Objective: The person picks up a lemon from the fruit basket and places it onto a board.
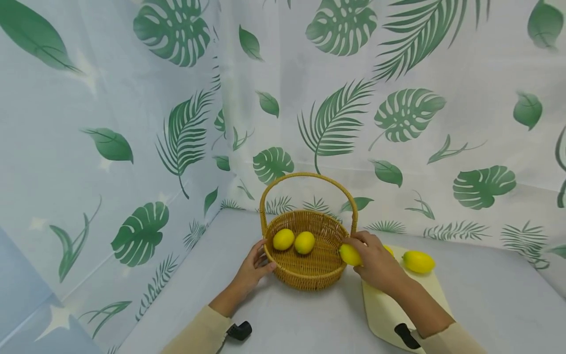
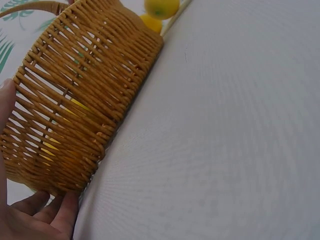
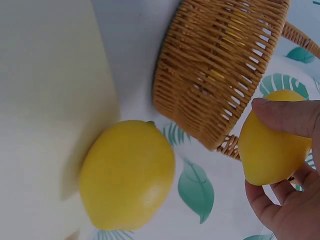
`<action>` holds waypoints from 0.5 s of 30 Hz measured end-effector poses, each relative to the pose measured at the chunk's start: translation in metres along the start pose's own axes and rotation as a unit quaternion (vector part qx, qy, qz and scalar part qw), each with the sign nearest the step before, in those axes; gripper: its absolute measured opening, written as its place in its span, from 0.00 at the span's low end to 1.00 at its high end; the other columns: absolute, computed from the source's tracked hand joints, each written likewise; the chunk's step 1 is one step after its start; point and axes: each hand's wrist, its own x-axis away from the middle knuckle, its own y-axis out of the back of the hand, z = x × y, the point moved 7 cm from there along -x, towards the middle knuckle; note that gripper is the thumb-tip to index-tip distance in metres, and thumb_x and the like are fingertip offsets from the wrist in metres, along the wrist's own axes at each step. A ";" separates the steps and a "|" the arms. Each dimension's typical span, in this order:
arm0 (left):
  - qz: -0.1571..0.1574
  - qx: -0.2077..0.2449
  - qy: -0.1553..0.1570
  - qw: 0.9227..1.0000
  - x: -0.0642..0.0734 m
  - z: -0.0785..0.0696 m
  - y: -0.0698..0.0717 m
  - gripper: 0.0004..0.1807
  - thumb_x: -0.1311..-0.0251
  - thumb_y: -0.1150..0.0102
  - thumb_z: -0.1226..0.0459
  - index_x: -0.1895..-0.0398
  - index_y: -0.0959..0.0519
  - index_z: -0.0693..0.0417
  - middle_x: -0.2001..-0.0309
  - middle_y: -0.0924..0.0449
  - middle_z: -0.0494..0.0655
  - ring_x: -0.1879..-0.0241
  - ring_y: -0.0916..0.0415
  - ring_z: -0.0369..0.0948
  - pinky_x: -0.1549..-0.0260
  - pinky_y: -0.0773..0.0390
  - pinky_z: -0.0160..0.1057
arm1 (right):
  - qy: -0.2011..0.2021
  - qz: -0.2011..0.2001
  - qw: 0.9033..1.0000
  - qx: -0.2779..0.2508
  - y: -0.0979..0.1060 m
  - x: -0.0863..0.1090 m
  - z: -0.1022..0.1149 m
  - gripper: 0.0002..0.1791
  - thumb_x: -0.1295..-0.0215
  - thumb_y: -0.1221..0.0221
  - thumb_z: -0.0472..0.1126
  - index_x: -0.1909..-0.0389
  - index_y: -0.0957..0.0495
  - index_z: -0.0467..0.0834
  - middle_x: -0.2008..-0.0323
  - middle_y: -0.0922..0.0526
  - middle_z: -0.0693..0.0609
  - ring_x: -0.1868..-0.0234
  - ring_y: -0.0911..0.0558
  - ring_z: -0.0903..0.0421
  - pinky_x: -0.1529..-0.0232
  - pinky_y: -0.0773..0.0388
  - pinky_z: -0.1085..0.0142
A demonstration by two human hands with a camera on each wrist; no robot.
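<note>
My left hand (image 1: 253, 270) grips the left side of a round wicker basket (image 1: 309, 282), thumb toward the front and fingers along the wall. Inside, toward the left, lie two yellow lemons, one lemon (image 1: 283, 239) beside another lemon (image 1: 304, 243). At the basket's right rim my right hand (image 1: 376, 258) pinches a third lemon (image 3: 275, 145) between thumb and fingers. The right wrist view has this lemon just off the wicker wall, near the handle's foot. In the left wrist view the left fingers (image 2: 67, 212) press low on the wicker.
A cream cutting board (image 1: 384, 319) lies right of the basket, partly under my right forearm. On it rests a lemon (image 1: 418, 262), with another lemon (image 1: 389, 250) mostly hidden behind the hand. The tall basket handle (image 1: 305, 174) arches upward. Leaf-printed curtains (image 1: 411, 113) stand behind and at left.
</note>
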 end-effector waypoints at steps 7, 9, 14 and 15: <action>-0.002 -0.004 -0.009 1.000 -0.001 0.004 0.001 0.41 0.37 0.35 0.61 0.24 0.46 0.40 0.27 0.48 0.57 0.30 0.44 0.52 0.40 0.32 0.48 | -0.015 -0.017 1.000 0.007 0.003 0.014 -0.014 0.33 0.55 0.30 0.26 0.44 0.23 0.45 0.50 0.30 0.47 0.49 0.31 0.44 0.51 0.24 0.49; -0.001 -0.005 -0.011 1.000 -0.001 0.004 0.001 0.41 0.37 0.36 0.61 0.24 0.46 0.40 0.27 0.48 0.58 0.31 0.44 0.53 0.40 0.32 0.49 | -0.018 -0.021 1.000 0.006 0.004 0.018 -0.019 0.33 0.55 0.30 0.26 0.44 0.23 0.45 0.51 0.30 0.47 0.49 0.31 0.44 0.51 0.25 0.48; 0.000 -0.006 -0.011 1.000 0.000 0.002 0.001 0.42 0.37 0.35 0.60 0.24 0.46 0.41 0.26 0.49 0.58 0.30 0.44 0.53 0.40 0.32 0.49 | -0.023 -0.029 0.999 0.008 0.007 0.029 -0.029 0.33 0.57 0.28 0.26 0.45 0.22 0.43 0.51 0.29 0.44 0.50 0.29 0.42 0.50 0.26 0.45; 0.000 -0.006 -0.011 1.000 0.000 0.002 0.001 0.42 0.37 0.35 0.60 0.24 0.46 0.41 0.26 0.49 0.59 0.30 0.44 0.53 0.40 0.32 0.49 | -0.026 -0.028 0.999 0.011 0.008 0.031 -0.031 0.34 0.58 0.28 0.26 0.45 0.22 0.44 0.50 0.29 0.44 0.51 0.29 0.42 0.50 0.26 0.45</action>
